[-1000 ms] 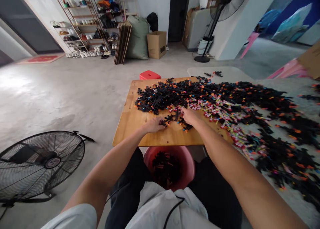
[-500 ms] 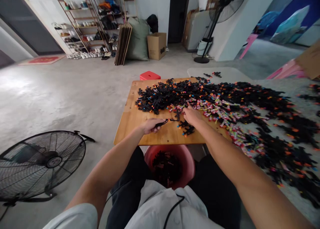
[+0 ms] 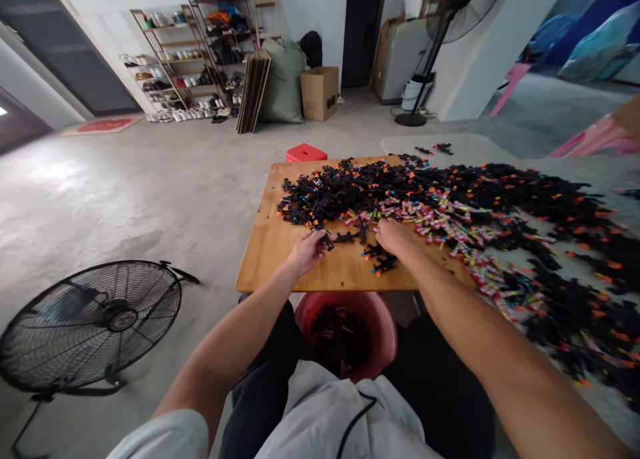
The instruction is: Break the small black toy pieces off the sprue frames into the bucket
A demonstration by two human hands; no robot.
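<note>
My left hand [image 3: 309, 250] is closed on a small black toy gun [image 3: 327, 241], just in front of the pile's near left edge. My right hand [image 3: 393, 236] reaches to the near edge of the small pink, white and yellow tubes [image 3: 434, 213]; its fingers are bent together, and what they pinch is hidden. Between the hands, a black toy gun [image 3: 346, 237] lies on the wooden board [image 3: 265, 245]. A few more black toy guns [image 3: 384, 264] sit below my right hand. Behind both hands spreads a large heap of black toy guns [image 3: 320, 195] with orange and blue bits.
Under the board's near edge, between my legs, stands a red basin [image 3: 387, 342] holding black pieces. A floor fan [image 3: 123, 320] is at the left. Beyond the board are a red stool [image 3: 306, 153], a carton [image 3: 320, 95] and a standing fan [image 3: 411, 119]. More pieces cover the surface at right.
My left hand has moved up toward the heap and now holds a toy gun there. One toy gun now lies on the board between the hands. The view has shifted slightly.
</note>
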